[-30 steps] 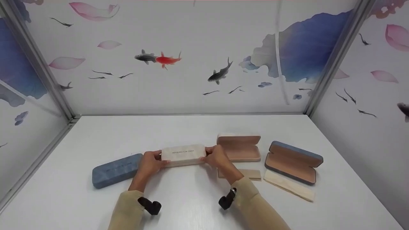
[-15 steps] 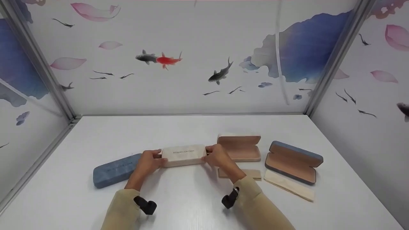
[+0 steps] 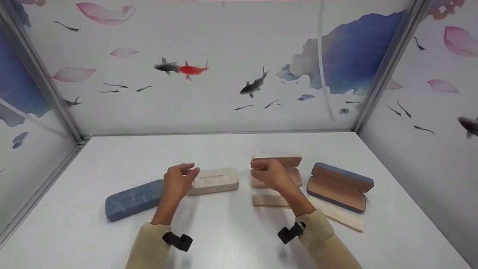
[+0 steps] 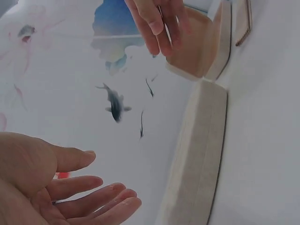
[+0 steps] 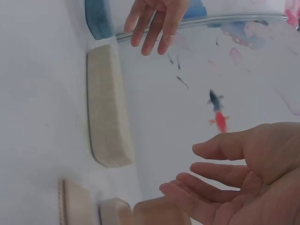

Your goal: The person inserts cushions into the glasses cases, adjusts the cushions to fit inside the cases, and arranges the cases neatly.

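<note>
A closed cream glasses case (image 3: 218,181) with dark lettering lies in the middle of the table. Just above its left end hovers my left hand (image 3: 180,181), fingers relaxed and holding nothing; in the left wrist view this hand (image 4: 70,187) is apart from the case (image 4: 197,154). My right hand (image 3: 274,175) is off the case's right side, in front of an open cream glasses case (image 3: 295,175) with a tan lining, partly hiding it. In the right wrist view, the fingers of that hand (image 5: 234,178) are loosely extended with nothing between them.
Left of the middle lies a closed blue glasses case (image 3: 134,198). An open blue glasses case (image 3: 338,190) stands at the right, with a folded cream cloth (image 3: 345,218) before it. A folded tan cloth (image 3: 270,201) lies before the open cream case.
Both hands have let go of the closed cream case's ends. The right hand has moved to the right and the left hand has risen slightly. The case stays on the table.
</note>
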Available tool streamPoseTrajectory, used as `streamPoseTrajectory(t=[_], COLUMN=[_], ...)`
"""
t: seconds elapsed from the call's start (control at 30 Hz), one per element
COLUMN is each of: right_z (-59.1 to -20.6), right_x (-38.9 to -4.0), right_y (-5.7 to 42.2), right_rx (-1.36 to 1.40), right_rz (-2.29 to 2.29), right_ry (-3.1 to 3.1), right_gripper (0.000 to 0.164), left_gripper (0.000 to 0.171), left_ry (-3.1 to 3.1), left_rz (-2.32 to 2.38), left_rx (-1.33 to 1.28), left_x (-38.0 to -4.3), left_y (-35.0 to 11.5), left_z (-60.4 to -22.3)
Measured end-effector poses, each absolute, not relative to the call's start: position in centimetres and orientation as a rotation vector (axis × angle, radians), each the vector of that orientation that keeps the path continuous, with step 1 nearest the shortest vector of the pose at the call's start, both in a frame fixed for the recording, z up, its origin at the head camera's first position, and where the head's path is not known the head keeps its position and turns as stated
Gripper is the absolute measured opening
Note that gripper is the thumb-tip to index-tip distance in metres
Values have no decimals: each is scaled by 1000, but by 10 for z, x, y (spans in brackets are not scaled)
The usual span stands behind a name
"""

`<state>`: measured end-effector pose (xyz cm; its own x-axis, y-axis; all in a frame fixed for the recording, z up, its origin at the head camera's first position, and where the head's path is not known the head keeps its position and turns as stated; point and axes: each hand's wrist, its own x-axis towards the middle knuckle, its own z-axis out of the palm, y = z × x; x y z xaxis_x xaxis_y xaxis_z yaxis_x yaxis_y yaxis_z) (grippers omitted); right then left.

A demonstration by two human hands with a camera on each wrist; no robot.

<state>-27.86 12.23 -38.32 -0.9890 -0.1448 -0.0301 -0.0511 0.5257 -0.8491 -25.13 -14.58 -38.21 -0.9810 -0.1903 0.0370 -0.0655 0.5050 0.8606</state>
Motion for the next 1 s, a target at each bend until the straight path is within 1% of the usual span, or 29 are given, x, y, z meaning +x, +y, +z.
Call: streamPoseTrajectory(t=[0.1,0.23,0.5,0.8,1.0], right_z=[-377,-376,-382,-387,-396], right_x=[-270,-261,-249,-248,-249], right_y=[140,162,194,216,229], right_rx=[-186,-215,-121,-38,-4], right_rz=[-1462,-1493,-1479,-1459,-1433], right_ry=[2715,2727,2736,2732,2685], right_gripper=[32,33,36,34,34], left_gripper=[36,34,32,28,20], left_ry=[-2582,-2559,-2555,-2634,-2568], left_rz=[-1509,-1537,-1589,-1662,-1807], left_rx=[197,175,139,124,141], left_x=[-250,-252,-252,-258,-267], left_y=[-137,-125,-99,-60,-36], left_z=[-376,-370,-369,-387,-399])
